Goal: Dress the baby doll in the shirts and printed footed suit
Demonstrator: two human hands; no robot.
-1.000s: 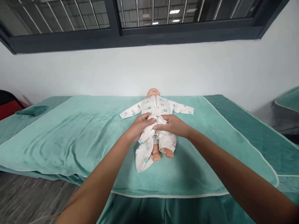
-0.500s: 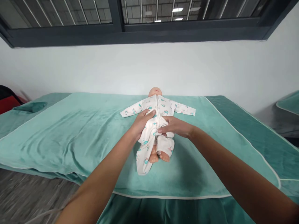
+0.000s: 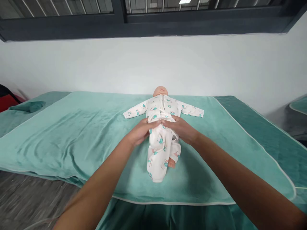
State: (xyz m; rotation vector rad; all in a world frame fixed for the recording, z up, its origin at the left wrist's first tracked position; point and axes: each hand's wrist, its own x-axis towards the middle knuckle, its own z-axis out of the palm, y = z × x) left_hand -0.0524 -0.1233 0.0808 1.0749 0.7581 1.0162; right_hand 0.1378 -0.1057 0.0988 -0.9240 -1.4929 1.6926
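A baby doll [image 3: 160, 90] lies on its back with its head toward the wall, dressed in a white printed long-sleeved top [image 3: 153, 105] with both sleeves spread out. Over its belly and legs are white printed baby pants [image 3: 158, 156]. My left hand [image 3: 141, 130] grips the waist of the pants on the left side, thumb on top. On the right side, my right hand [image 3: 181, 127] pinches the same waist, its thumb close to the left one. One doll foot [image 3: 171, 163] shows below the right leg; the other is hidden by cloth.
The doll rests on a light green blanket [image 3: 96, 127] with white piping, spread over a darker green bed cover [image 3: 259, 124]. Behind stands a white wall [image 3: 144, 64] below a dark window frame [image 3: 72, 30]. A red and black object [image 3: 8, 100] sits at the far left.
The pants have been straightened and now cover the left doll foot. My right hand has moved up to the waist, and both thumbs have come together there. The view has shifted slightly.
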